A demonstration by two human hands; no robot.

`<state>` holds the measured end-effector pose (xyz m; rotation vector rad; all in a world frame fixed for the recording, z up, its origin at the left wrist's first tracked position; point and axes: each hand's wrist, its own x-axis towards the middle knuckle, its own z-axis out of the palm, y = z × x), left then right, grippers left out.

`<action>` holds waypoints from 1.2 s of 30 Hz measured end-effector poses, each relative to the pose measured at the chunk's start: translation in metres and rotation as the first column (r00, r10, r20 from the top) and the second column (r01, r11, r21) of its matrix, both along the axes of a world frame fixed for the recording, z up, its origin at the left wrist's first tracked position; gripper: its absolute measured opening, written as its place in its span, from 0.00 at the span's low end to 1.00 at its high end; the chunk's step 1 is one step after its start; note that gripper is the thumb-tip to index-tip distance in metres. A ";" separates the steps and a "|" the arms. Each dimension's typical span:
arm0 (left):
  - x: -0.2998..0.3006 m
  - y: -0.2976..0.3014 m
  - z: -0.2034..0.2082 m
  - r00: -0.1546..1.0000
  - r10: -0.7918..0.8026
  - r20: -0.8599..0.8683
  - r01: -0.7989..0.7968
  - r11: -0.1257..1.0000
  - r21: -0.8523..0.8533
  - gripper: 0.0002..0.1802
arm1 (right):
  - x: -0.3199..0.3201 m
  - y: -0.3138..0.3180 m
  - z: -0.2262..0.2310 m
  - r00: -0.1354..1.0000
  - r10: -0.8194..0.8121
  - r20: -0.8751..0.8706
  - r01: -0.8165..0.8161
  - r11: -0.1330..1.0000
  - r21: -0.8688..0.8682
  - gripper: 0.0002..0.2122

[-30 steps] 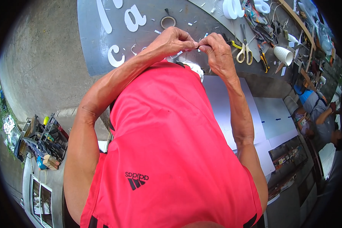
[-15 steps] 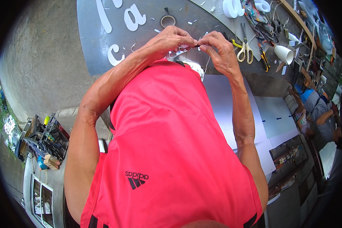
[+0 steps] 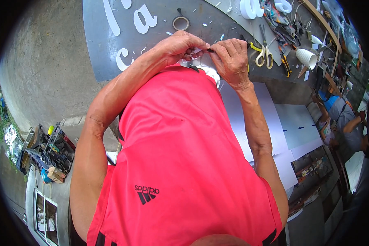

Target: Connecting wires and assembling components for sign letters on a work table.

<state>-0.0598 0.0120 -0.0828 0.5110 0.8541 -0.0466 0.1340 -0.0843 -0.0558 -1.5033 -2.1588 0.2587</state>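
Note:
My left hand (image 3: 185, 44) and my right hand (image 3: 231, 59) meet over the near edge of a grey metal sheet (image 3: 123, 35). Pinched between their fingertips is a small dark piece (image 3: 210, 50), too small to name. Under my left fingers a thin whitish piece (image 3: 197, 51) partly shows; the fingers hide most of it. Beyond the hands lies a roll of tape (image 3: 174, 25). Scissors with cream handles (image 3: 269, 60) rest right of my right hand, beside a yellow-and-black cutter (image 3: 288, 69). White cut-out letters (image 3: 140, 25) lie on the sheet to the left.
At the right of the worktop stand a white textured cup-like object (image 3: 303, 58) and a heap of scraps. White rolls (image 3: 250, 9) sit at the far side. Large pale sheets (image 3: 260, 108) lie below my right forearm. Another person (image 3: 348, 115) is at the far right.
My right hand has turned, its back now facing up with fingers curled, and shifted slightly down. My left hand has moved a little down and left. The fingertips still meet.

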 end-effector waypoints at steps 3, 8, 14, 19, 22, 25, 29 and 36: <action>0.000 -0.002 0.001 1.000 0.003 0.009 -0.003 0.999 0.048 0.10 | 0.003 0.000 0.002 0.997 0.014 -0.082 -0.015 1.000 -0.005 0.09; 0.000 -0.007 0.003 1.000 -0.003 -0.017 0.006 0.985 0.172 0.10 | 0.005 0.001 0.006 0.964 -0.065 -0.259 0.002 0.972 -0.235 0.06; -0.002 -0.005 0.007 0.999 -0.031 -0.008 0.032 0.954 0.298 0.09 | 0.005 -0.001 0.004 0.739 -0.414 -0.532 0.008 0.795 -0.607 0.05; -0.003 -0.007 0.010 0.998 -0.053 0.040 0.035 0.934 0.356 0.14 | 0.009 -0.005 -0.001 0.574 -0.577 -0.581 -0.031 0.694 -0.719 0.04; -0.004 -0.006 0.011 0.992 -0.106 0.071 0.066 0.905 0.419 0.16 | 0.009 -0.006 0.001 0.546 -0.599 -0.586 -0.041 0.679 -0.733 0.03; 0.000 -0.007 0.017 0.989 -0.139 0.048 0.096 0.860 0.501 0.16 | 0.009 -0.008 0.001 0.413 -0.676 -0.610 -0.091 0.635 -0.767 0.04; -0.001 -0.004 0.017 0.988 -0.152 0.007 0.127 0.848 0.514 0.16 | 0.008 -0.007 0.005 0.511 -0.671 -0.536 -0.036 0.607 -0.794 0.05; -0.002 -0.004 0.015 0.992 -0.121 0.043 0.086 0.876 0.474 0.15 | 0.010 -0.004 0.017 0.793 -0.446 -0.414 0.098 0.765 -0.636 0.07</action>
